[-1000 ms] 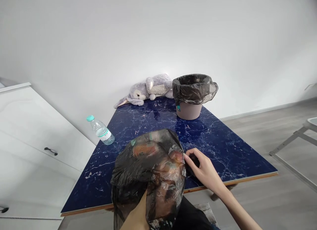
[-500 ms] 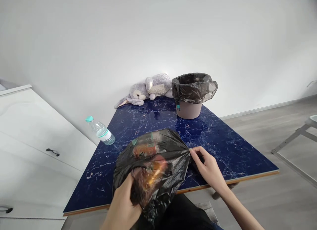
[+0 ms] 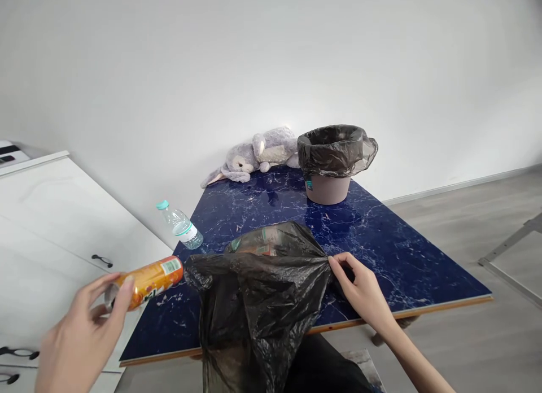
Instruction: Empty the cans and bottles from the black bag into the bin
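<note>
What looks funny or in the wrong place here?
The greyish plastic bin looks odd on the blue marbled table, since bins usually stand on floors. Beside it, a fluffy grey plush rabbit oddly lies on its side. The left hand holds an orange metal can sideways, but I see no spill.

Only partial lettering, seemingly "KI", can be made out on the orange can (image 3: 154,279), while the bottle label (image 3: 187,233) cannot be read.

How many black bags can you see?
2. One crinkly black plastic bag is pinched by the right hand; a second black plastic bag lines the round pinkish-grey bin on the blue marbled table. More could be hidden.
</note>
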Demonstrator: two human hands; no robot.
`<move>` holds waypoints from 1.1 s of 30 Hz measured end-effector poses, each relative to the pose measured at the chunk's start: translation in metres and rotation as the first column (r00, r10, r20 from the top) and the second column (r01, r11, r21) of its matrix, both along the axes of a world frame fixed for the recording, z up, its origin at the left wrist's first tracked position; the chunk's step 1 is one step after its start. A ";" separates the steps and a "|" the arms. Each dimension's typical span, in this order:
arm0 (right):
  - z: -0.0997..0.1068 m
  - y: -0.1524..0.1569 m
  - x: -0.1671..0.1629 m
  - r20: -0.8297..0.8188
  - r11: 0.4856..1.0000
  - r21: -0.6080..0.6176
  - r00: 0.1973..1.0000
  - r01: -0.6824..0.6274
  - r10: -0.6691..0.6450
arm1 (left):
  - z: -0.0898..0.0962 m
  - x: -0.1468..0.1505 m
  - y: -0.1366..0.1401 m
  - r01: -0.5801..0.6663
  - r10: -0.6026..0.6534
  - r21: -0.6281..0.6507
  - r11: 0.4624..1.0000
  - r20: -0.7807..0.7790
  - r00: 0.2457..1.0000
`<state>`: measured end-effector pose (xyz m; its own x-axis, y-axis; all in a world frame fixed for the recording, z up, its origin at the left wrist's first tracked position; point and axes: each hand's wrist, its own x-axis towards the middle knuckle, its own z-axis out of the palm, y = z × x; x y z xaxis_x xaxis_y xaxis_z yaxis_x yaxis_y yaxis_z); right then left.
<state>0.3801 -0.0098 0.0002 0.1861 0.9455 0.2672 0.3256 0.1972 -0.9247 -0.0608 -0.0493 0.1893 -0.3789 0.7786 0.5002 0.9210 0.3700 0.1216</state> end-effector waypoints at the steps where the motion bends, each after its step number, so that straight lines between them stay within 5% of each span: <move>1: 0.000 0.000 0.000 0.002 1.000 0.000 1.000 0.000 0.000 | 0.004 0.000 0.009 -0.029 0.028 -0.044 0.999 -0.023 0.999; 10: 0.002 -0.001 0.000 0.041 1.000 0.018 0.999 0.009 -0.010 | 0.016 0.011 0.087 -0.064 -0.011 -0.412 0.909 -0.179 0.984; 20: 0.001 -0.001 0.001 0.055 1.000 0.009 0.998 0.009 -0.009 | 0.009 0.006 0.123 0.040 -0.099 -0.511 0.859 -0.090 0.991; 27: 0.002 -0.001 0.000 0.058 1.000 0.018 0.998 0.018 -0.019 | 0.002 0.014 0.112 0.079 -0.117 -0.456 0.886 -0.055 0.992; 31: 0.004 -0.001 0.000 0.056 1.000 0.019 0.998 0.018 -0.019 | -0.001 0.026 0.089 0.019 -0.051 -0.210 0.977 -0.146 0.988; 33: 0.005 -0.001 0.000 0.054 1.000 0.017 0.998 0.017 -0.018 | -0.001 0.034 0.071 0.097 -0.104 -0.068 0.993 -0.108 0.989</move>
<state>0.3805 -0.0106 0.0047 0.1871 0.9377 0.2927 0.3789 0.2061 -0.9022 -0.0272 0.0217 0.1886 -0.2416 0.8410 0.4841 0.9605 0.2783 -0.0040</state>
